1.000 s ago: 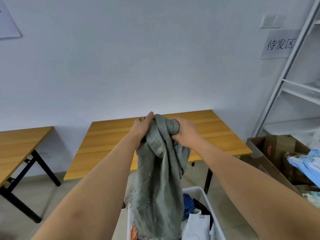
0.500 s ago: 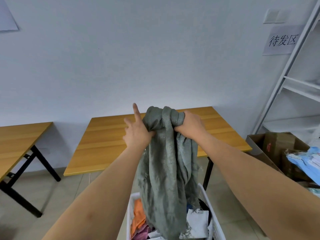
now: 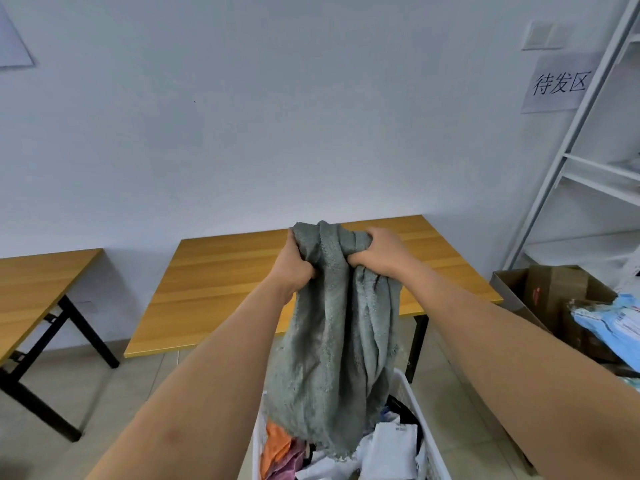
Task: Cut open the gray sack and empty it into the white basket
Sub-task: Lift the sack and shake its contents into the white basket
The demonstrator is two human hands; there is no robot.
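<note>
At frame centre, above white basket [image 3: 408, 386]: gray sack [image 3: 332, 327] hanging limp, bunched top clenched by left hand [image 3: 294, 268] and right hand [image 3: 381, 252]. Likely soft, light; best gripped at bunched end.

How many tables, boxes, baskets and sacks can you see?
Wooden tables: 2
Cardboard boxes: 1
White baskets: 1
Gray sacks: 1
Total: 5
</note>
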